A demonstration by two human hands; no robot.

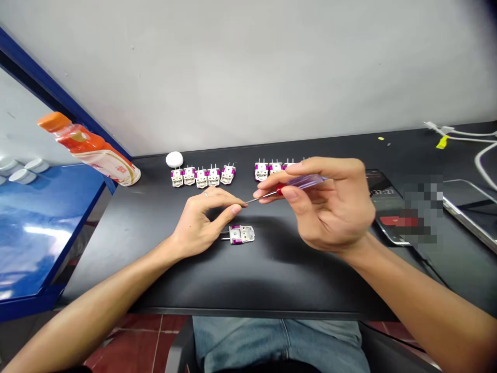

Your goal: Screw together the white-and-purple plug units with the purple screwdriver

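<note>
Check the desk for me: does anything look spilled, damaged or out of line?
Nothing looks spilled or plainly damaged. In the left group of purple-and-white plugs, the rightmost plug sits askew to its neighbours. A small yellow scrap lies loose near the wall.

Bare forearms angled inward, left hand pinching, right hand raised, curled.

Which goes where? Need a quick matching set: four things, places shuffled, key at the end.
1. Screwdriver
2. Bottle
3. Lone plug
4. Jeans

A. On the table, beside the left hand
B. Below the table's front edge
C. Handle in the right hand
D. At the table's back left corner

Pairs: 1-C, 2-D, 3-A, 4-B
</note>
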